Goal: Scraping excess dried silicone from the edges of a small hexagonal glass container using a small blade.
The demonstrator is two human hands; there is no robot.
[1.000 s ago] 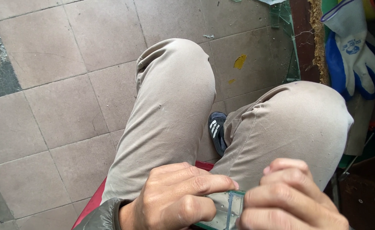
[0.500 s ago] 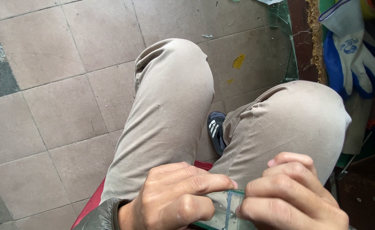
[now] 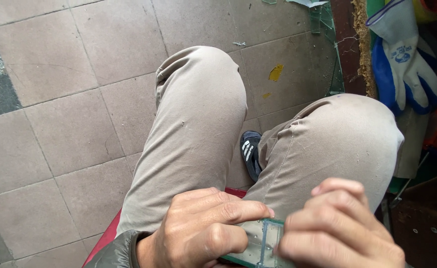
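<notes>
Barely anything has shifted: both hands, left hand (image 3: 201,231) and right hand (image 3: 337,231), still pinch the small glass piece (image 3: 260,243) (green-edged) above beige-trousered knees (image 3: 203,99).

Single view only, from a camera worn on the person's head. It faces steeply downward over the seated person's lap, so the two knees (image 3: 258,129) fill the centre and the tiled floor (image 3: 69,99) lies beyond them. The left hand (image 3: 203,231) and right hand (image 3: 337,233) sit nearest the lens, cut off by the bottom edge. No second view exists, so nothing is shared.
</notes>
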